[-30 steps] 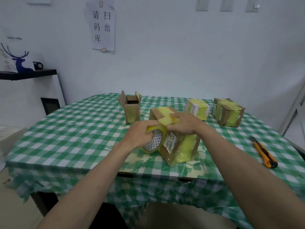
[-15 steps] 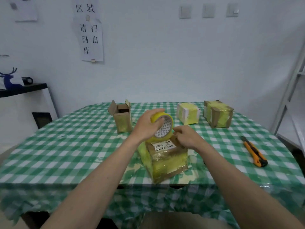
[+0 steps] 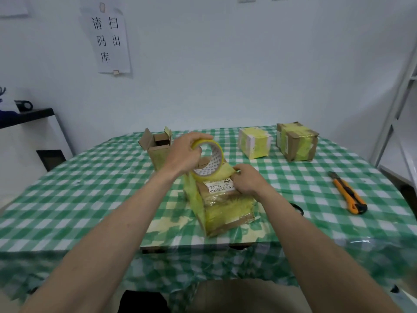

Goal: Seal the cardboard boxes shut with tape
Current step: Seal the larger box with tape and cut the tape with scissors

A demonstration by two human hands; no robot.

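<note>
Rising since the earlier frame, the yellow tape roll [image 3: 208, 159] is being gripped by the left hand [image 3: 184, 154] directly above the tape-wrapped cardboard box [image 3: 222, 203]; the right hand [image 3: 247, 180] is pinching the tape strip's [image 3: 225, 173] end against its top.

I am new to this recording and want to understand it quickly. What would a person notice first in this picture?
First, the two hands at the middle of the table: the left hand grips a yellow tape roll above a taped box, while the right hand presses the tape's end onto the box top. Next, the orange knife lies at the right, an open box stands behind, and two taped boxes sit at the far right.
</note>
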